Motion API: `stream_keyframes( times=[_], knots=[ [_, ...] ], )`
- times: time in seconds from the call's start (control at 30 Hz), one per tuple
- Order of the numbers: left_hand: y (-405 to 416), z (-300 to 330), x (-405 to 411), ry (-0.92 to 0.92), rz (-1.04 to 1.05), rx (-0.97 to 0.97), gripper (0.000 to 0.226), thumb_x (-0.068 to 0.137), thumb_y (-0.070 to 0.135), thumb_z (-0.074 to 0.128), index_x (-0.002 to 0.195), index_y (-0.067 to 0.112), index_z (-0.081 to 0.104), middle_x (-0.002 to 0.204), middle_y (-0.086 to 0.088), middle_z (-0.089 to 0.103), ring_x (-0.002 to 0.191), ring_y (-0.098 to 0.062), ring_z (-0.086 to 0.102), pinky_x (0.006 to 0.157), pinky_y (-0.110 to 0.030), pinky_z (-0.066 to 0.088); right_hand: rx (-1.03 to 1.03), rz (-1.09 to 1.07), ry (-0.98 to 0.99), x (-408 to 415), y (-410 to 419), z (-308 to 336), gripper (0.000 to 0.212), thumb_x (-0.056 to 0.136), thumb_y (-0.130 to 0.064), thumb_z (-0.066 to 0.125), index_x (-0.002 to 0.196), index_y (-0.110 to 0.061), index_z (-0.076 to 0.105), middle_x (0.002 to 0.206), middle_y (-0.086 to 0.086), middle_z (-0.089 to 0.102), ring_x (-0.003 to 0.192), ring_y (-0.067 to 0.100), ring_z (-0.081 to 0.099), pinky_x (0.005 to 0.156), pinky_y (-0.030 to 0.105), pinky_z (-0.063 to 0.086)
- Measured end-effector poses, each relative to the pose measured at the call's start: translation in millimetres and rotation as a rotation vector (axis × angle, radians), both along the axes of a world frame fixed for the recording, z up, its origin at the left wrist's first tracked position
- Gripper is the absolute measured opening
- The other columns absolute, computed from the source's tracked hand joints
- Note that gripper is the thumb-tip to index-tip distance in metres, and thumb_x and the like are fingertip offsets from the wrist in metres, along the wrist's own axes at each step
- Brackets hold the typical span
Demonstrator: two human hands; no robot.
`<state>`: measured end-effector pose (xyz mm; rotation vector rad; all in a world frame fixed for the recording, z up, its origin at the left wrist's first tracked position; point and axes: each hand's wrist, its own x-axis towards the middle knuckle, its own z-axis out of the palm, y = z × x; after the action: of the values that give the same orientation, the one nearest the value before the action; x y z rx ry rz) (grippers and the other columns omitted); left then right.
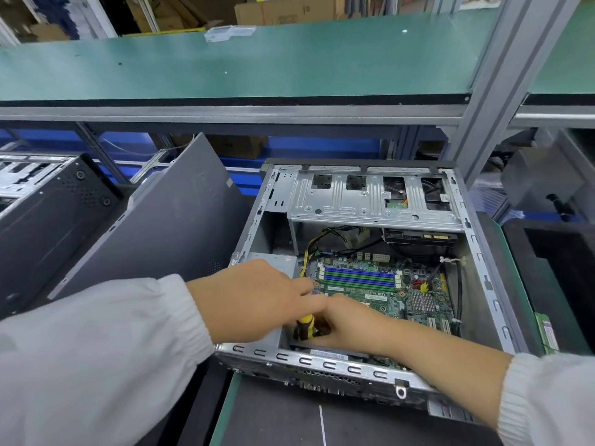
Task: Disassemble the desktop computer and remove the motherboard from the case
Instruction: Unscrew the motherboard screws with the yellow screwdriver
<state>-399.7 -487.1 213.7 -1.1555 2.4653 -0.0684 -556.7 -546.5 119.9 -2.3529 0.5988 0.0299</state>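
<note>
An open desktop case (489, 284) lies on its side in front of me. The green motherboard (370, 288) with blue and green memory slots sits on its floor. My right hand (351, 323) is inside the case near the front wall and grips a yellow-and-black screwdriver (306, 328). My left hand (257, 294) reaches in from the left; its fingers point toward the board's left edge and touch near my right hand. The screwdriver's tip is hidden.
A silver drive cage (370, 197) spans the case's far end, with yellow and black cables (322, 239) below it. The removed side panel (167, 220) leans at the left beside another black case (48, 201). A black tray (560, 275) stands at the right. A green shelf (225, 66) runs overhead.
</note>
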Motion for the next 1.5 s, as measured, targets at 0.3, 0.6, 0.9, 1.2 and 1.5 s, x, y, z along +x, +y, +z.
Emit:
stream_keyframes(
  times=[0.3, 0.6, 0.9, 1.2, 1.5],
  knots=[
    [-1, -8, -3, 0.0, -0.01, -0.098, 0.036, 0.096, 0.052, 0.022, 0.107, 0.023, 0.04, 0.092, 0.003, 0.05, 0.069, -0.022, 0.056, 0.045, -0.028, 0.017, 0.038, 0.043, 0.003, 1, -1, 0, 0.018, 0.087, -0.02, 0.062, 0.07, -0.017, 0.057, 0.065, 0.008, 0.056, 0.06, 0.023, 0.048, 0.059, 0.034, 0.042],
    [-3, -21, -19, -0.096, 0.087, -0.148, 0.059, 0.095, 0.062, 0.014, 0.087, 0.016, 0.05, 0.083, -0.004, 0.065, 0.072, -0.028, 0.062, 0.051, -0.031, 0.026, 0.028, 0.03, 0.072, 3, -1, 1, 0.037, 0.088, -0.011, 0.058, 0.058, -0.024, 0.039, 0.057, -0.008, 0.043, 0.049, 0.001, 0.04, 0.051, 0.019, 0.03],
    [-1, -11, -9, -0.064, 0.034, -0.076, 0.026, 0.102, 0.041, 0.033, 0.103, 0.017, 0.044, 0.09, -0.002, 0.06, 0.07, -0.024, 0.057, 0.048, -0.029, 0.022, 0.03, 0.025, 0.03, 4, 0, 3, 0.028, 0.086, -0.02, 0.063, 0.066, -0.024, 0.045, 0.066, 0.003, 0.053, 0.056, 0.011, 0.042, 0.054, 0.02, 0.035],
    [-1, -8, -1, 0.045, -0.004, -0.044, 0.032, 0.091, 0.011, 0.054, 0.104, 0.025, 0.029, 0.094, 0.003, 0.048, 0.066, -0.02, 0.053, 0.045, -0.029, 0.025, 0.056, 0.022, 0.018, 3, 1, 0, 0.021, 0.089, -0.026, 0.062, 0.098, -0.007, 0.06, 0.092, 0.007, 0.064, 0.078, 0.02, 0.056, 0.07, 0.024, 0.045],
    [-1, -4, -14, -0.013, 0.043, -0.044, 0.021, 0.097, 0.035, 0.045, 0.111, 0.023, 0.035, 0.102, 0.003, 0.05, 0.079, -0.022, 0.058, 0.05, -0.033, 0.029, 0.074, -0.006, 0.04, 4, 1, -4, 0.021, 0.09, -0.021, 0.058, 0.097, -0.002, 0.061, 0.089, 0.014, 0.064, 0.079, 0.029, 0.057, 0.071, 0.035, 0.048]
  ],
)
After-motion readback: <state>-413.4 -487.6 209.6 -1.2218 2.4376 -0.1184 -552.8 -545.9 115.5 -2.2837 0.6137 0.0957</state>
